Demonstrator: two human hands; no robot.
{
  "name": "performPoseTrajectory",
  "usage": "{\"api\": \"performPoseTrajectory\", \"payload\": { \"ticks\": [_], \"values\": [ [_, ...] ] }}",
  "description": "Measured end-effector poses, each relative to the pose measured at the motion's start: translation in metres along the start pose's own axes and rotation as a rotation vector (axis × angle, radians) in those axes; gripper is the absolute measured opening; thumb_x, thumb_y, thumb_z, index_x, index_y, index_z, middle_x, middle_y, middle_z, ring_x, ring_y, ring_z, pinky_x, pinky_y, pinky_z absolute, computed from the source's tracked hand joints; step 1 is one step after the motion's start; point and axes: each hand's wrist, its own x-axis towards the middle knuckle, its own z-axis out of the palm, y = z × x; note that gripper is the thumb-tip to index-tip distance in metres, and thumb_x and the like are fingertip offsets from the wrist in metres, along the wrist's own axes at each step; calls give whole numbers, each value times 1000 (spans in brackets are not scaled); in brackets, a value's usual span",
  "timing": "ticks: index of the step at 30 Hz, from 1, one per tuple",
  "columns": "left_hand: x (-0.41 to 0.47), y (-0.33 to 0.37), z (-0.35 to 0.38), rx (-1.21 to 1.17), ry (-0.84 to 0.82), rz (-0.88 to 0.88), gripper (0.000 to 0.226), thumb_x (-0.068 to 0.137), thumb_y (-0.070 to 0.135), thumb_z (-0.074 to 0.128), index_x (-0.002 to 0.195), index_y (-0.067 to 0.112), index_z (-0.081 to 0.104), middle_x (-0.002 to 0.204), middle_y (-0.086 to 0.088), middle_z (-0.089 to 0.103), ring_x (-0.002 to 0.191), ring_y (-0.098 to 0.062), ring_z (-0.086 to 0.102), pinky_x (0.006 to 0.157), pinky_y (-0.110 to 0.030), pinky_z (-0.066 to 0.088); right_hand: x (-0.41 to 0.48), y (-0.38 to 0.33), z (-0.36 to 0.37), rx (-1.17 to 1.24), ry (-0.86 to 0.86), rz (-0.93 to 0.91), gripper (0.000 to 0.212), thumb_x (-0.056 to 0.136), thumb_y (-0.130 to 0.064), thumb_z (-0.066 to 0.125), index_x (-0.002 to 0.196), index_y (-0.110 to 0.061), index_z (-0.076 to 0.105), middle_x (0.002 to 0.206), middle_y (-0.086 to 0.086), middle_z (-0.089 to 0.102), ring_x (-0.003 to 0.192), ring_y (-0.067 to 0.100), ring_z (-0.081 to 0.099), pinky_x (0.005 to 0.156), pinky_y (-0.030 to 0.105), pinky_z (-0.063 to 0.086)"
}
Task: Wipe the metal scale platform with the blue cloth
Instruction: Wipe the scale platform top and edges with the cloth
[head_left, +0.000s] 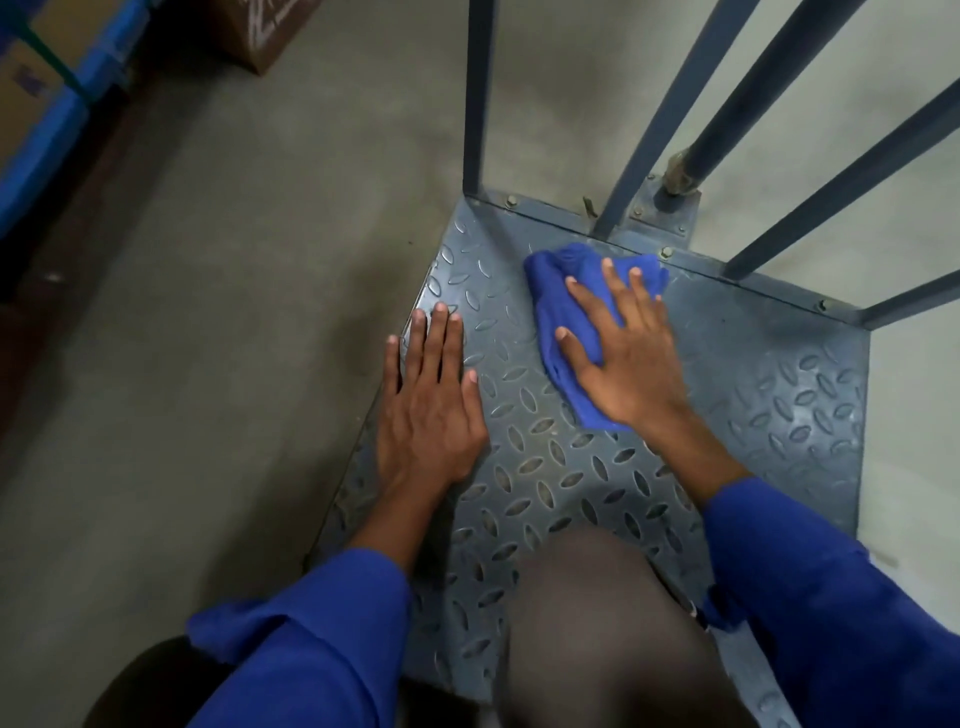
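On the tread-plate platform (753, 374), flat right hand (628, 358) presses crumpled blue cloth (558, 306); left hand (431, 410) lies flat.

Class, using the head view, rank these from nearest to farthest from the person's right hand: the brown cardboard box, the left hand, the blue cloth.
1. blue cloth: directly under the right hand, pressed onto the metal scale platform.
2. left hand: flat on the platform's left edge.
3. brown cardboard box: on the floor, far upper left.

Cloth (563, 293) on platform (545, 462) — rails (474, 93) behind (boxes (47, 83) far left).
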Motion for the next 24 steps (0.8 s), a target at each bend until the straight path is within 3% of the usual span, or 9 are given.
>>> {"api": "performPoseTrajectory", "payload": {
  "ticks": [10,14,18,21,22,24],
  "values": [
    [0,-1,0,20,-18,-21,67,108,36,24,168,7,17,177,-8,13,165,-22,4,133,-50,10,92,-79,12,14,-111,-571,56,108,-52,37,160,-33,41,173,6,28,161,36,19,129,57,20],
    [3,0,0,14,-7,-18,66,109,35,27,168,8,19,177,-8,15,165,-22,5,133,-48,8,123,-65,4,-47,-164,-898,51,113,-44,36,162,-29,40,173,9,25,161,36,18,130,56,19],
    [2,0,-1,0,-7,-13,66,109,34,28,169,12,16,178,-4,10,165,-21,2,133,-48,8,134,-55,-6,-30,-127,-823,51,113,-43,37,162,-28,39,174,10,24,161,35,19,127,58,25],
    [3,-2,-1,10,-12,-24,65,108,35,27,167,9,22,176,-9,19,164,-23,10,133,-47,8,125,-60,0,-48,-189,-1063,52,113,-39,39,162,-20,40,173,15,24,162,36,17,131,54,17],
    [3,-3,0,8,-7,-26,65,108,35,28,167,9,22,176,-8,19,164,-23,10,133,-47,7,126,-57,-3,-36,-192,-1059,52,113,-39,40,162,-21,39,173,14,23,162,35,16,131,55,18],
    [4,-3,0,-17,3,-21,66,108,34,30,169,12,18,177,-4,14,165,-21,6,133,-47,7,127,-49,-10,7,-139,-864,51,113,-43,39,162,-28,38,174,10,24,162,33,16,128,57,23]
  ]
}}
